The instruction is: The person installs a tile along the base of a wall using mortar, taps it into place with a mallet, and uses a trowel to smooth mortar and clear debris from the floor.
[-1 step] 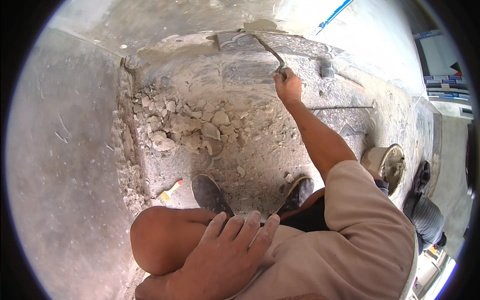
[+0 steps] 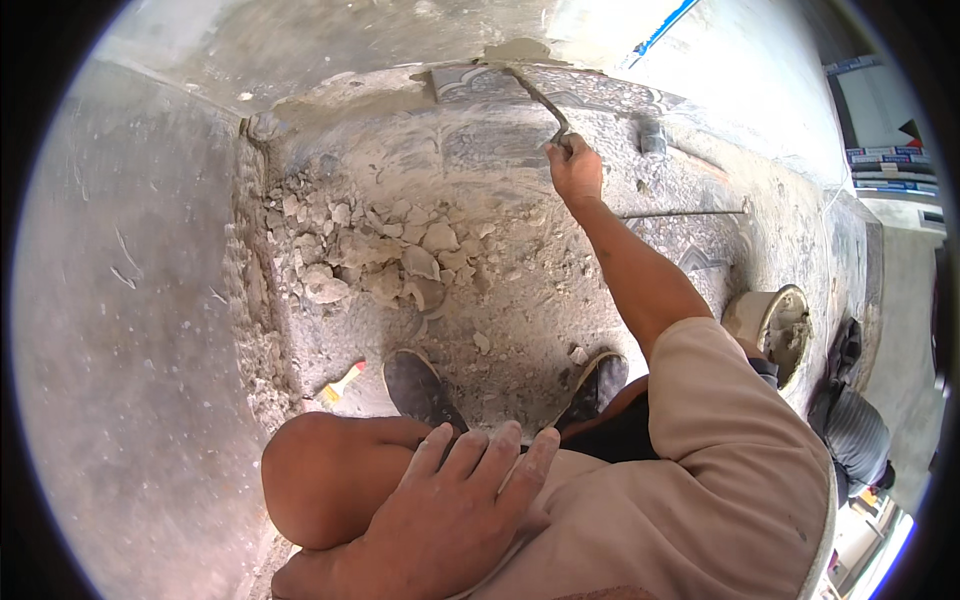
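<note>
My right hand [image 2: 576,172] reaches forward, closed around the handle of a narrow trowel [image 2: 542,100], seen nearly edge-on with a bent neck. The trowel's far end touches the top of a patterned grey tile strip [image 2: 470,86] along the foot of the wall. Just above it, a damp mortar patch [image 2: 520,50] shows on the wall. My left hand [image 2: 450,505] lies over my lap beside my bent knee, holding nothing, its dusty fingers apart.
Broken mortar rubble [image 2: 400,250] covers the floor ahead of my shoes. A paintbrush [image 2: 343,382] lies left; a mortar bucket [image 2: 755,320] stands right. Near the wall lie a mallet-like tool [image 2: 653,138] and a thin rod [image 2: 690,213]. A person [image 2: 855,440] is at far right.
</note>
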`<state>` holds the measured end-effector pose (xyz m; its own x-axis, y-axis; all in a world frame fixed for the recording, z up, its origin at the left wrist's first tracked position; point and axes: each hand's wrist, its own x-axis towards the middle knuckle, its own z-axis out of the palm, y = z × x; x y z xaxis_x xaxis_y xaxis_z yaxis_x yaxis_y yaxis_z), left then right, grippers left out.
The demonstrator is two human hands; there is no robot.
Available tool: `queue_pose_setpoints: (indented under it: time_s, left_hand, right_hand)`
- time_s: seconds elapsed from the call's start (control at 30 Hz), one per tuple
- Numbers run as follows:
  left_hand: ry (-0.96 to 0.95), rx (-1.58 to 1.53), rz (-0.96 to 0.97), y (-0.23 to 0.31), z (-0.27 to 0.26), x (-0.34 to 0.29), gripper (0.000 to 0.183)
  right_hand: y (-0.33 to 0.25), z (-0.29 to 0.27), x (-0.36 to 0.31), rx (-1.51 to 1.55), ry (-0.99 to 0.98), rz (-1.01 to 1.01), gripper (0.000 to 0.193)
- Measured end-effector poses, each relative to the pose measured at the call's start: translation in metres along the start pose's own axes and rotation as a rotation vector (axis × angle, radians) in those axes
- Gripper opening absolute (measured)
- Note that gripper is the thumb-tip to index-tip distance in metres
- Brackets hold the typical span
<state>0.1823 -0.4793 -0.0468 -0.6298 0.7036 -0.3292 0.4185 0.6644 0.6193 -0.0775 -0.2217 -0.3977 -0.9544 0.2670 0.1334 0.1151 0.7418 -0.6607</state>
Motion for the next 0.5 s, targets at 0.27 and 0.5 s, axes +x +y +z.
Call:
queue_pose_setpoints:
  time_s: [0.27, 0.5]
  left_hand:
    - [0.019, 0.019, 0.023, 0.002, 0.002, 0.000, 0.064]
    - [0.025, 0.049, 0.009, 0.010, -0.004, 0.001, 0.063]
  right_hand:
    - [0.037, -0.046, 0.003, -0.068, 0.077, 0.058, 0.029]
    - [0.051, -0.116, 0.049, -0.324, -0.072, -0.359, 0.023]
